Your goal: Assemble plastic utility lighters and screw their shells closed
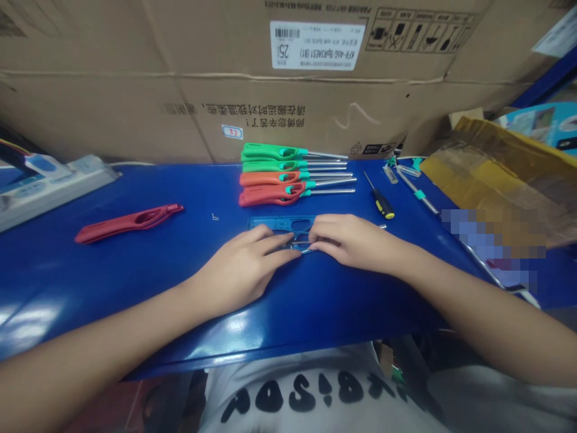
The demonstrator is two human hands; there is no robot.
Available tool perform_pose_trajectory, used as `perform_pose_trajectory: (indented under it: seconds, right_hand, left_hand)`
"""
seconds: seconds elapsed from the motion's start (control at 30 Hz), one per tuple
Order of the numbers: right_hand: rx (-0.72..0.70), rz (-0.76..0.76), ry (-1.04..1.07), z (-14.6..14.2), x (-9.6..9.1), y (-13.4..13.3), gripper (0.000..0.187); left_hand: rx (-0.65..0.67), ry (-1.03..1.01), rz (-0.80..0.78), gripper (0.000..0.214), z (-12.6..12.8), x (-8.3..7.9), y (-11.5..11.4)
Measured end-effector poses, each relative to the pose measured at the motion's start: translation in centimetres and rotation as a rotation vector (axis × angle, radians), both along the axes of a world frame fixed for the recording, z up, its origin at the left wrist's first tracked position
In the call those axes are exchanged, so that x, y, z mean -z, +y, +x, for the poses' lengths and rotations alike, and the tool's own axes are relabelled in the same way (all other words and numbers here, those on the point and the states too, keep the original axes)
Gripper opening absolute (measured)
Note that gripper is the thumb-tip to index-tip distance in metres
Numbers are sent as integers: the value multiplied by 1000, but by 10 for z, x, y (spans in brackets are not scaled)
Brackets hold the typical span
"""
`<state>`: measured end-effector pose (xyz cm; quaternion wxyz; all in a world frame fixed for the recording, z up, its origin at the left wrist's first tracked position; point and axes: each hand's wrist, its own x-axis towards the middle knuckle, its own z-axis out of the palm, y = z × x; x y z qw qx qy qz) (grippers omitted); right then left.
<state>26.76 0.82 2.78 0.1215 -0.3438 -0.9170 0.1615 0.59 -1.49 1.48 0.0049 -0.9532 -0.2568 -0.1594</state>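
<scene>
A blue lighter shell half (279,225) lies flat on the blue table (135,264), and both hands rest on it. My left hand (246,264) lies over its near edge with fingers pressed together, fingertips on the inner parts. My right hand (349,240) meets it from the right, fingers pinched at a small metal part inside the shell. Just behind lie several assembled long-nosed lighters (288,174), two green and two red-orange, metal tubes pointing right.
A loose red lighter shell (128,222) lies at left, a white power strip (49,183) beyond it. A black-and-yellow screwdriver (381,201), loose metal tubes with green tips (419,192) and a yellow-brown bag (500,174) sit at right. Cardboard boxes (180,72) wall the back.
</scene>
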Motion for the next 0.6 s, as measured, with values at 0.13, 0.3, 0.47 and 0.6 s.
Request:
perform_pose_trajectory:
  seconds: [0.13, 0.3, 0.47, 0.6]
  right_hand:
    - [-5, -21, 30, 1, 0, 2, 7]
    - [10, 9, -28, -2, -2, 0, 11]
    - [-3, -43, 29, 0, -4, -1, 13]
    - [-2, -77, 118, 3, -6, -1, 10]
  left_hand:
    - [-3, 10, -26, 39, 0, -1, 0]
    - [0, 3, -39, 39, 1, -1, 1]
    - [-11, -9, -59, 39, 1, -1, 1]
    - [-14, -39, -93, 36, 0, 1, 2]
